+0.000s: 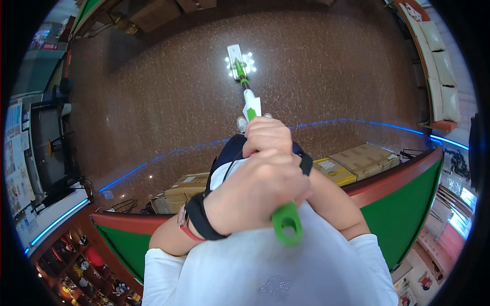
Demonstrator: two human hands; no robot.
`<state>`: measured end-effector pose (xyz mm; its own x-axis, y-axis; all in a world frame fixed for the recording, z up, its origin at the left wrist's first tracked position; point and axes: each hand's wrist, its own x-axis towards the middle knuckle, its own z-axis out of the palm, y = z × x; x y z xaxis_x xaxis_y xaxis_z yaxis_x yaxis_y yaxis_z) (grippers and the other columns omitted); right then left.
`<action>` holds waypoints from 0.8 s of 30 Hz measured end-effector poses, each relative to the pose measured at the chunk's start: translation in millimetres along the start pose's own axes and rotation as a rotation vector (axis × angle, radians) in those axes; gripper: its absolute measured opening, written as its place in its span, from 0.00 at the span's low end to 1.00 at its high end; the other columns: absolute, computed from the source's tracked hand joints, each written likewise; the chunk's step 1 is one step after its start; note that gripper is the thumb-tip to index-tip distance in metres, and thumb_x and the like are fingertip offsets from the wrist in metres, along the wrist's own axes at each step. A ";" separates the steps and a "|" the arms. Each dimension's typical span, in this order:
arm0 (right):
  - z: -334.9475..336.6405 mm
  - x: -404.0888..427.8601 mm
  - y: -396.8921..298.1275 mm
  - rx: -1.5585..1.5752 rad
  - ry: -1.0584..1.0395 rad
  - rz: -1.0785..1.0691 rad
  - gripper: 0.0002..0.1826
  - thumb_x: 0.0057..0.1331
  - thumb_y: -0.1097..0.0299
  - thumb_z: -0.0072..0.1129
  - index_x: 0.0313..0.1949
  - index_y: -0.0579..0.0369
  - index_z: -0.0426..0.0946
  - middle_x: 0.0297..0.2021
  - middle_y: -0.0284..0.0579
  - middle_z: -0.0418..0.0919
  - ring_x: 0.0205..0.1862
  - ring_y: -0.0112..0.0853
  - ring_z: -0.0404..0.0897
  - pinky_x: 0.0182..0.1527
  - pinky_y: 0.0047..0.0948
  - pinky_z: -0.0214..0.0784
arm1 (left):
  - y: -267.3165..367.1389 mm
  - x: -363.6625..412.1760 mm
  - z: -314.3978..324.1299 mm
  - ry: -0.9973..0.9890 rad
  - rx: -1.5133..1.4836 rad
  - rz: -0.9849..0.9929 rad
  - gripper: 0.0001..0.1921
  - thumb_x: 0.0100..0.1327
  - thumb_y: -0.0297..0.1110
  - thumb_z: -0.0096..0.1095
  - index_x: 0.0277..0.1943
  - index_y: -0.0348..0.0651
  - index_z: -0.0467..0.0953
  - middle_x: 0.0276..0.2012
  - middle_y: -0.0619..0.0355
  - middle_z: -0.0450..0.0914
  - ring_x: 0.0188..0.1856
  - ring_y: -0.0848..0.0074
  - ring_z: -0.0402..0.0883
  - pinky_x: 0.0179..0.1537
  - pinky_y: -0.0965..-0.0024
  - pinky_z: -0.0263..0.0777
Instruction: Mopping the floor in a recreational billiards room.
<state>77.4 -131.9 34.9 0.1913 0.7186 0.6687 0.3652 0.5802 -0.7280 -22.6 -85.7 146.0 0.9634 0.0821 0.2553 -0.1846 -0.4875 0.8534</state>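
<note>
Both of my hands are wrapped around the handle of a green and white flat mop (pixel 252 102). My left hand (pixel 257 186) grips near the top, and the green end loop (pixel 288 225) of the handle sticks out beneath it, close to my white shirt. Just further down the shaft is my right hand (pixel 268 135), its fingers curled around the handle. The shaft runs forward to a narrow white mop head (pixel 234 51), which lies on the glossy brown floor (pixel 172 88). Bright light spots reflect on the floor around the head.
Behind me stands a billiard table with green cloth (pixel 402 202) and a reddish rail. Cardboard boxes (pixel 365 160) lie beneath its edge. A long sofa with pale cushions (pixel 440 67) is at right, a dark desk (pixel 44 141) at left, and a display shelf (pixel 82 264) at lower left.
</note>
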 end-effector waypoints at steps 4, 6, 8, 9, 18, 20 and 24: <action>7.8 -13.9 32.8 0.008 0.047 -0.091 0.09 0.47 0.64 0.59 0.19 0.54 0.69 0.16 0.40 0.68 0.22 0.39 0.72 0.26 0.35 0.63 | -32.5 -5.8 8.0 0.064 0.018 0.040 0.06 0.46 0.25 0.70 0.25 0.39 0.77 0.21 0.56 0.74 0.28 0.65 0.75 0.33 0.66 0.69; 6.9 -8.6 59.3 -0.016 0.007 -0.125 0.09 0.47 0.65 0.59 0.20 0.54 0.70 0.17 0.40 0.69 0.22 0.39 0.72 0.27 0.35 0.63 | -56.3 -5.1 12.4 0.161 0.111 0.044 0.06 0.47 0.25 0.69 0.24 0.39 0.77 0.21 0.55 0.74 0.27 0.65 0.75 0.33 0.66 0.70; 10.3 -15.0 76.7 -0.064 0.017 -0.056 0.08 0.48 0.65 0.59 0.21 0.53 0.70 0.17 0.40 0.69 0.21 0.39 0.72 0.28 0.35 0.64 | -84.4 -11.3 18.3 0.152 0.151 -0.008 0.06 0.48 0.25 0.69 0.25 0.38 0.76 0.22 0.54 0.75 0.28 0.63 0.75 0.34 0.66 0.70; 11.8 -11.9 81.3 -0.117 0.027 0.019 0.08 0.48 0.65 0.59 0.21 0.53 0.70 0.17 0.40 0.70 0.21 0.39 0.73 0.29 0.35 0.64 | -88.9 -6.7 11.1 0.074 0.194 -0.010 0.07 0.48 0.26 0.70 0.26 0.39 0.76 0.23 0.54 0.76 0.29 0.62 0.75 0.35 0.65 0.70; 22.2 -9.1 38.7 0.029 0.082 0.002 0.06 0.48 0.67 0.59 0.20 0.53 0.73 0.16 0.39 0.70 0.19 0.37 0.72 0.29 0.34 0.65 | -51.4 -15.4 5.1 0.123 0.024 0.214 0.06 0.43 0.27 0.71 0.23 0.42 0.78 0.19 0.58 0.74 0.23 0.66 0.73 0.30 0.67 0.68; 15.8 -19.6 62.3 -0.044 -0.032 -0.144 0.06 0.48 0.67 0.59 0.22 0.55 0.73 0.18 0.41 0.72 0.22 0.39 0.73 0.30 0.35 0.67 | -67.8 -13.2 12.8 0.188 0.095 0.199 0.06 0.43 0.27 0.71 0.23 0.42 0.78 0.19 0.58 0.75 0.23 0.66 0.73 0.30 0.67 0.69; 9.3 -13.1 85.3 -0.135 -0.116 0.164 0.08 0.50 0.65 0.57 0.26 0.56 0.73 0.24 0.44 0.76 0.32 0.44 0.76 0.40 0.39 0.69 | -106.5 -16.4 20.5 0.251 0.140 0.055 0.06 0.47 0.26 0.70 0.24 0.39 0.77 0.21 0.55 0.76 0.25 0.64 0.77 0.31 0.67 0.71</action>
<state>97.6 -88.2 -37.4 0.1549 0.8425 0.5160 0.4578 0.4016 -0.7932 -14.7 -52.9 41.6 0.8714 0.2557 0.4187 -0.1898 -0.6113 0.7683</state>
